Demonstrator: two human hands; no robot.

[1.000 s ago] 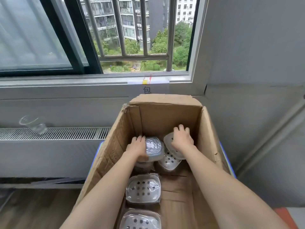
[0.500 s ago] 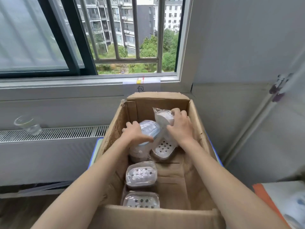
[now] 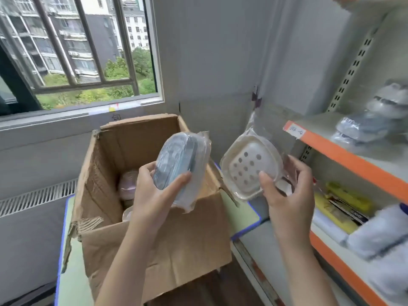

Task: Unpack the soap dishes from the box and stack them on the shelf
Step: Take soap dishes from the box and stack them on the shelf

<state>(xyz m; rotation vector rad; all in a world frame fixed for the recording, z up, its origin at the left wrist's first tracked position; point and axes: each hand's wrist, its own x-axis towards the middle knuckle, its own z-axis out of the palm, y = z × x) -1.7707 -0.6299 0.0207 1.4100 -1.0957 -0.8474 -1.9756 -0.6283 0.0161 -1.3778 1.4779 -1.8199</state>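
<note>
Soap dishes: I am holding two, one in each hand, both raised above and beside the open cardboard box (image 3: 136, 235). My left hand (image 3: 154, 195) is gripping a blue-grey dish (image 3: 176, 160) sealed in a clear plastic bag, thumb on the near face, fingers curling round the far edge; the dish is tilting on its edge over the box opening. My right hand (image 3: 289, 195) is gripping a cream dish (image 3: 249, 166), also bagged, thumb pressing its perforated tray, fingers wrapping behind it. This dish is facing me, showing about a dozen round drain holes, and is hanging between the box and the shelf (image 3: 344, 155), touching neither. Inside the box, two more pale dishes (image 3: 128, 184) are partly showing; my left wrist and the box wall are hiding the remainder, so a full count is not possible. On the orange-edged shelf, a stack of bagged grey dishes (image 3: 375, 115) is appearing blurred and cut off at the frame edge; their number is unclear. A white label (image 3: 294, 130) is sitting on the shelf edge, its writing illegible.
</note>
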